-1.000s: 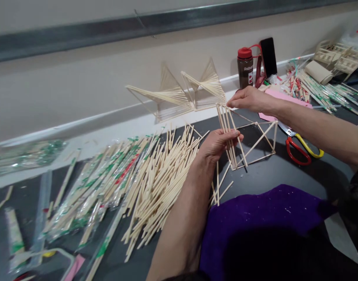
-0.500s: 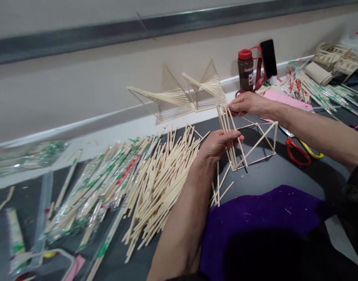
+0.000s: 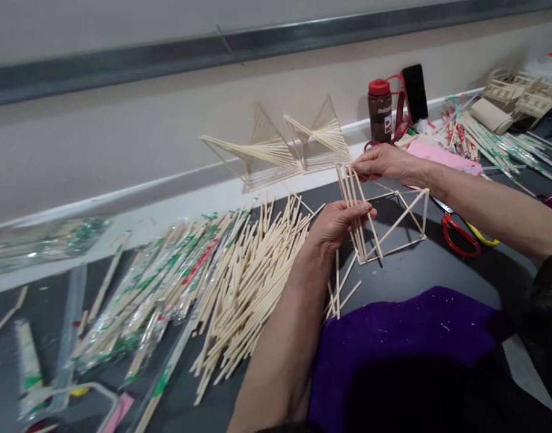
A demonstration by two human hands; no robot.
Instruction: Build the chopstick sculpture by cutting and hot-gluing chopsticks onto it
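Note:
A frame of thin wooden sticks (image 3: 403, 218) stands on the dark table in front of me, with several upright sticks side by side at its left end. My left hand (image 3: 337, 222) is closed round these sticks at mid-height, thumb across them. At their top end, the fingers of my right hand (image 3: 379, 161) pinch a stick near the corner. The exact fingertip contact is partly hidden. Left of the frame lies a large pile of loose sticks (image 3: 253, 282). Two finished-looking twisted stick structures (image 3: 269, 150) lean by the wall.
Red and yellow scissors (image 3: 460, 236) lie under my right forearm. Behind are a bottle (image 3: 379, 111), a phone (image 3: 415, 93) and pink paper (image 3: 442, 157). Wrapped chopsticks (image 3: 168, 270) cover the left; more packets (image 3: 496, 141) lie at the right. Purple cloth (image 3: 406, 331) is near me.
The view has shifted very slightly. Both hands keep their hold on the stick frame, with hardly any movement.

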